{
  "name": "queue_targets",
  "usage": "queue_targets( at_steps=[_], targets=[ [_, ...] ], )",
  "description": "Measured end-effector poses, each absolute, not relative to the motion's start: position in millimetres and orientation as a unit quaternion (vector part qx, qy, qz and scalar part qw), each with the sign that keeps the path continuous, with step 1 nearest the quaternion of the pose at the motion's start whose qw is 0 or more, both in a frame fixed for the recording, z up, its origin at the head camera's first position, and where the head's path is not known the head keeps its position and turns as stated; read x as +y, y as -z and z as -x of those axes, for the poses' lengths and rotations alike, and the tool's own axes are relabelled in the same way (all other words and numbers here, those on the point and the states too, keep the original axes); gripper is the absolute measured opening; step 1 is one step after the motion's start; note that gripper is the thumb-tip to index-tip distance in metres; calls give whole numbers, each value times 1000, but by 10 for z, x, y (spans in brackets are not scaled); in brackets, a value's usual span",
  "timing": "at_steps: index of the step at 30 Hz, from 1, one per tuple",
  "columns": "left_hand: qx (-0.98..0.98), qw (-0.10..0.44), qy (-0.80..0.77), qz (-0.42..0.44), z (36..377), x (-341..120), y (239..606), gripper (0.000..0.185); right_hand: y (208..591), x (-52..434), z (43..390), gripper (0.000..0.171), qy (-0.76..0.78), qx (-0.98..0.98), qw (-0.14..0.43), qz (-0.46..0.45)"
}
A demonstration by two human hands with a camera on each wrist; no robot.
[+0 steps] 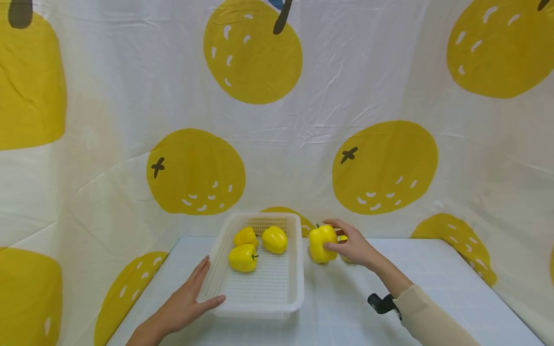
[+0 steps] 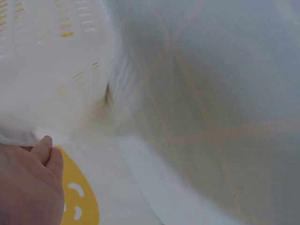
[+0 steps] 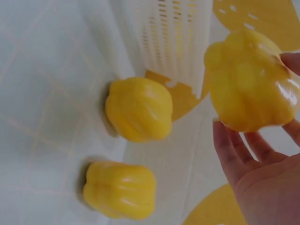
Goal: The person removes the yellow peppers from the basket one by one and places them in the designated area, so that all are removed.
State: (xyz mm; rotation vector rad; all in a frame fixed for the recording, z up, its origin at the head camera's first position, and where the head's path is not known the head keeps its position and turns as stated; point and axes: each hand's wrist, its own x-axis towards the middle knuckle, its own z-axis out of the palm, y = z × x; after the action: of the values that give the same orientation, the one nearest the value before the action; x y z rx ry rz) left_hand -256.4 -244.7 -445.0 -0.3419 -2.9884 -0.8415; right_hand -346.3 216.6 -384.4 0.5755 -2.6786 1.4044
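Note:
My right hand holds a yellow bell pepper by its sides, just right of the white basket. In the right wrist view this pepper is off the table, with the thumb on one side and the fingers on the other. Two more yellow bell peppers, one nearer the basket and one farther off, sit on the table below it. My left hand rests spread against the basket's left side, fingers fairly straight and thumb at the near corner. Three yellow bell peppers lie inside the basket, toward its far left.
The table has a pale cloth with faint checked lines. Behind it hangs a white curtain printed with large yellow fruit, close to the table's far edge. A black strap device is on the right wrist, by the beige sleeve.

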Motion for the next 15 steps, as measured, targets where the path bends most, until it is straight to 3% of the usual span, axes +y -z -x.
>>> queue_targets(
  at_steps=[15],
  targets=[
    [-956, 6, 274, 109, 2579, -2451, 4454, 114, 3853, 2663, 3437, 72, -441, -886, 44, -134]
  ],
)
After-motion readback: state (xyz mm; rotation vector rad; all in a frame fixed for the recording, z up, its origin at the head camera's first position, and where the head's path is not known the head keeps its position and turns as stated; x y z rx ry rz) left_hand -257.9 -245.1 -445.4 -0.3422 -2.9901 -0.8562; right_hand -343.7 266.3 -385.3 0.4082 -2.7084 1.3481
